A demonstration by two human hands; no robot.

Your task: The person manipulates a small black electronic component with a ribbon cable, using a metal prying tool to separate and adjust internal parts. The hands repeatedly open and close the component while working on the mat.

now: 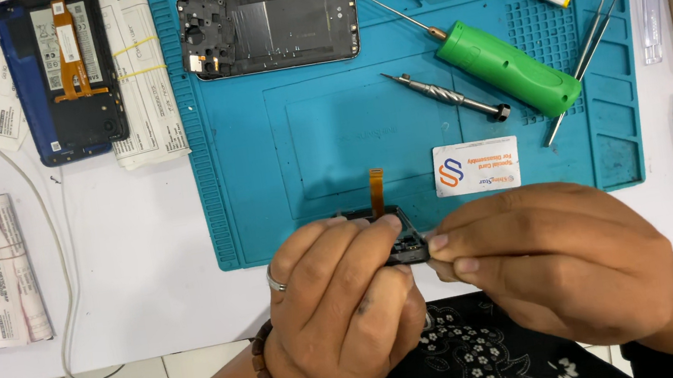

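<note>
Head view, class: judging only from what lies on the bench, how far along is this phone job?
Done: grey phone frame lies stripped on the blue mat. In hand: both hands, left and right, grip a small black part with an orange ribbon. Left: nothing reassembled; green screwdriver lies out.

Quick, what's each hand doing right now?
Left hand: closed, holding the black phone part with an orange ribbon cable.
Right hand: closed, pinching the same part.

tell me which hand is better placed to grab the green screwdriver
Right, probably. The green screwdriver lies on the right side of the mat, above the right hand; the left hand grips most of the black part.
</note>
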